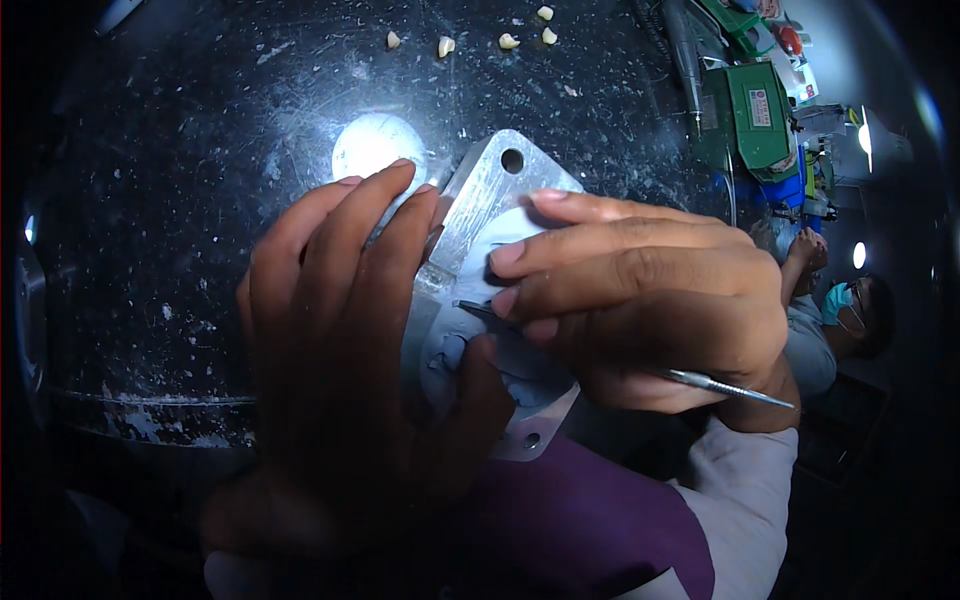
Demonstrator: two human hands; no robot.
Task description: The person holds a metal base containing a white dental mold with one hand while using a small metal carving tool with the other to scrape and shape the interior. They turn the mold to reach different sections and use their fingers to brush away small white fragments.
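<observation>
A thick silver metal mould (500, 178) with a hole at each visible corner lies tilted at the table's near edge. Pale bluish-white material, like plaster or putty, fills its middle (505, 228). My left hand (350, 320) wraps the mould's left side, its thumb resting on the pale filling. Above the filling, my right hand (650, 290) grips a slim metal carving tool (735, 386) like a pen. The tool's dark tip touches or nearly touches the material near the mould's left edge; its ridged pointed end sticks out beneath my palm.
Several small cream tooth-shaped pieces (446, 47) lie at the back of the scratched black table (200, 200). A bright white round thing (372, 142) sits beyond my left fingers. At right are a corded handpiece (686, 70), a green box (765, 115) and a masked person (815, 335).
</observation>
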